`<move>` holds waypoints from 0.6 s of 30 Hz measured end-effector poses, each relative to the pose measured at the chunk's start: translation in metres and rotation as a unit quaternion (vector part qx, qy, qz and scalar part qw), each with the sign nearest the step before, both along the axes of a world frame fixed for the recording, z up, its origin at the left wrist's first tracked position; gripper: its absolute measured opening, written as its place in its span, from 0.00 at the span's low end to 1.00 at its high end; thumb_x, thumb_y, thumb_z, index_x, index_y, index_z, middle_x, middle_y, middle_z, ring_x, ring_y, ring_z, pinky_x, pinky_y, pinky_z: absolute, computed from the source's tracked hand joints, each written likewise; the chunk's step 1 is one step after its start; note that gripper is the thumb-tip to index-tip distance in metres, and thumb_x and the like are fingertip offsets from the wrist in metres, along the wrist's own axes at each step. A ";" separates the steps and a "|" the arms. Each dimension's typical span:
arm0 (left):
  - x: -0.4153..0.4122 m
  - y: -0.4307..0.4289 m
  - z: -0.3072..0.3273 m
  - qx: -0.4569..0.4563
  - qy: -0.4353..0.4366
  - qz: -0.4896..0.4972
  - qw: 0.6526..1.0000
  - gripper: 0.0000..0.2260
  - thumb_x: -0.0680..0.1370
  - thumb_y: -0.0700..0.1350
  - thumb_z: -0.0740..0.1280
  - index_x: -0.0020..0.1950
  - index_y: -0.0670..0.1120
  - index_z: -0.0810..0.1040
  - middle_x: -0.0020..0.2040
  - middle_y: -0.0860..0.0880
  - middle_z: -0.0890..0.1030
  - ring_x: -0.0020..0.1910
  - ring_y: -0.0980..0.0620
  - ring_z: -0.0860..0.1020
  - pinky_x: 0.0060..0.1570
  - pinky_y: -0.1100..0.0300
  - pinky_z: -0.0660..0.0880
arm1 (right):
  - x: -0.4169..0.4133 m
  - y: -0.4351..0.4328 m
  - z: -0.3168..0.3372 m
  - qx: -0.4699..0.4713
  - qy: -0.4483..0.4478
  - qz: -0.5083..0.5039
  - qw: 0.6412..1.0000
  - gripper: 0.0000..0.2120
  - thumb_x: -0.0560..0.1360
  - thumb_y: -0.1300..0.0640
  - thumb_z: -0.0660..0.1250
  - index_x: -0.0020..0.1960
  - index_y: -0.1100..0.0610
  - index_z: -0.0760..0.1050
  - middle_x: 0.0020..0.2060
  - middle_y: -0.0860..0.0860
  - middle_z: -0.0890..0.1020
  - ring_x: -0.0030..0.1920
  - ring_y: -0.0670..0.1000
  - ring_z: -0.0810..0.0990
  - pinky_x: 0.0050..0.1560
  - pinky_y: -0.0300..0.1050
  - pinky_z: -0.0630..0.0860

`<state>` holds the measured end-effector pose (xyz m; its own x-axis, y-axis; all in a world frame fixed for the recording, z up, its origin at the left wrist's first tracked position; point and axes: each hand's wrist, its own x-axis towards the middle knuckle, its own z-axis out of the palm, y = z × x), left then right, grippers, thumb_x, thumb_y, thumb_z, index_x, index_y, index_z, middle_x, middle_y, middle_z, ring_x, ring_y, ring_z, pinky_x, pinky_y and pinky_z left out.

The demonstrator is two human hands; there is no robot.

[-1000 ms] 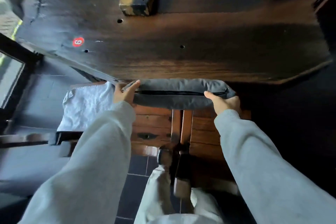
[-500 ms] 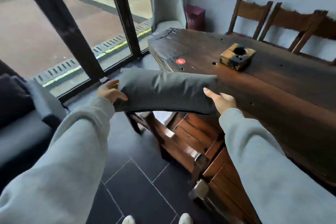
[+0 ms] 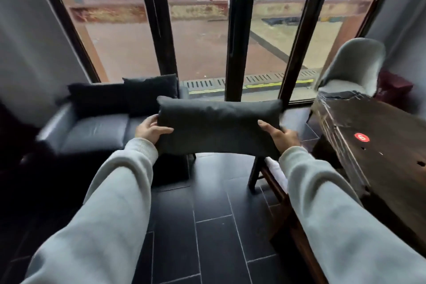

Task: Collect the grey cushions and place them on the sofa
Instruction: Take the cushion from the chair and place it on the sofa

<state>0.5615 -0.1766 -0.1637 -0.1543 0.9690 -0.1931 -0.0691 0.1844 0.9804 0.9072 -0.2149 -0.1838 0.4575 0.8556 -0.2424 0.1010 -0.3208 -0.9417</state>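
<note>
Sofa (image 3: 92, 131) left — table (image 3: 380, 145) right

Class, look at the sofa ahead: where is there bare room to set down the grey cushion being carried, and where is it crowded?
The grey cushion is held by the left hand and right hand. The sofa has bare seat between its left armrest and the carried cushion. Its back is crowded with dark cushions.

Head view looks forward and down, close over both arms, facing the windows (image 3: 198, 30).
</note>
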 end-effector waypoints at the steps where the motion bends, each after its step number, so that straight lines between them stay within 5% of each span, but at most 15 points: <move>1: -0.029 -0.001 -0.001 -0.005 -0.003 0.011 1.000 0.29 0.73 0.25 0.70 0.74 0.39 0.74 0.68 0.36 0.79 0.57 0.42 0.80 0.45 0.60 0.78 | -0.028 0.009 -0.003 0.001 0.000 0.010 1.000 0.22 0.62 0.35 0.82 0.44 0.51 0.83 0.35 0.40 0.85 0.39 0.43 0.83 0.28 0.27 0.74; 4: -0.114 0.000 -0.006 -0.022 0.018 0.032 0.999 0.30 0.74 0.29 0.71 0.76 0.42 0.73 0.73 0.40 0.77 0.69 0.40 0.77 0.61 0.53 0.74 | -0.110 0.036 -0.012 -0.005 -0.010 0.031 0.999 0.32 0.59 0.35 0.83 0.52 0.57 0.86 0.42 0.49 0.88 0.45 0.51 0.87 0.46 0.40 0.84; 6: -0.162 0.003 -0.008 -0.033 0.028 0.043 0.998 0.30 0.75 0.30 0.72 0.76 0.43 0.73 0.74 0.42 0.76 0.71 0.40 0.76 0.66 0.50 0.72 | -0.157 0.052 -0.018 -0.008 -0.009 0.035 0.999 0.35 0.54 0.32 0.83 0.51 0.56 0.86 0.42 0.48 0.88 0.45 0.51 0.87 0.48 0.43 0.84; 8: -0.202 0.008 -0.010 -0.035 0.029 0.065 0.997 0.29 0.75 0.30 0.72 0.75 0.42 0.73 0.72 0.42 0.78 0.69 0.40 0.77 0.64 0.50 0.73 | -0.198 0.066 -0.024 -0.001 -0.007 0.046 0.999 0.38 0.48 0.30 0.82 0.49 0.53 0.85 0.39 0.45 0.87 0.42 0.47 0.86 0.42 0.39 0.82; 10: -0.237 0.017 -0.012 -0.035 0.025 0.091 0.995 0.27 0.75 0.31 0.73 0.74 0.41 0.74 0.70 0.42 0.79 0.67 0.40 0.79 0.58 0.53 0.74 | -0.235 0.083 -0.030 0.009 0.017 0.061 0.998 0.42 0.48 0.34 0.84 0.56 0.54 0.84 0.46 0.48 0.88 0.47 0.50 0.87 0.52 0.47 0.85; 14: -0.290 0.045 -0.021 -0.045 0.026 0.113 0.992 0.24 0.75 0.35 0.75 0.70 0.44 0.76 0.67 0.44 0.81 0.58 0.45 0.81 0.47 0.57 0.75 | -0.286 0.122 -0.036 0.023 0.049 0.085 0.995 0.37 0.60 0.47 0.87 0.65 0.56 0.81 0.51 0.51 0.87 0.50 0.51 0.87 0.56 0.49 0.84; 18: -0.331 0.087 -0.036 -0.072 0.040 0.125 0.989 0.31 0.74 0.40 0.77 0.76 0.46 0.71 0.70 0.47 0.78 0.65 0.45 0.79 0.60 0.49 0.76 | -0.329 0.174 -0.040 0.037 0.062 0.092 0.993 0.33 0.63 0.41 0.85 0.63 0.53 0.80 0.55 0.50 0.86 0.53 0.48 0.85 0.61 0.47 0.80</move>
